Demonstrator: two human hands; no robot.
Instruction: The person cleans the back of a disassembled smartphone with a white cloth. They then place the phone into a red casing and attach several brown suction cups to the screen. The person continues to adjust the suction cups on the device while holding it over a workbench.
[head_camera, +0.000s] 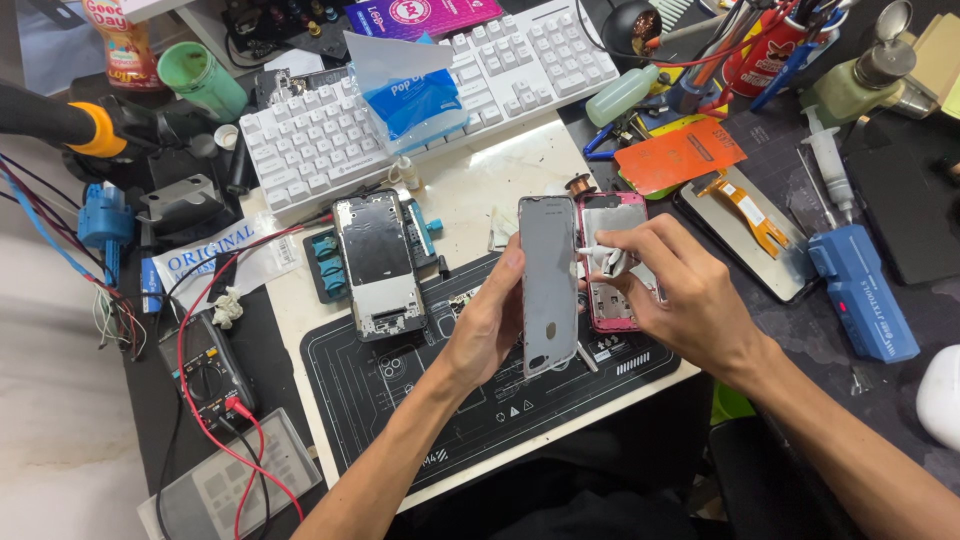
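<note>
Grey phone back cover (548, 285), upright, bare.

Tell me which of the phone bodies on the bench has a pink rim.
The opened phone frame lying under the right hand; the clamped frame is silver, and the left-hand panel grey.

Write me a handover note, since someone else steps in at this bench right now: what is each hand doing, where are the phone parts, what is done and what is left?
Left hand: grips the grey phone back cover, held upright over the black work mat.
Right hand: presses a small white wipe against the cover's edge.
Pink phone frame: lies on the mat behind the cover, opened.
Second opened phone: sits in the blue holder to the left.
Loose display with orange flex: lies to the right.
Done: both phones opened.
Left: wiping in progress; nothing reassembled.
</note>
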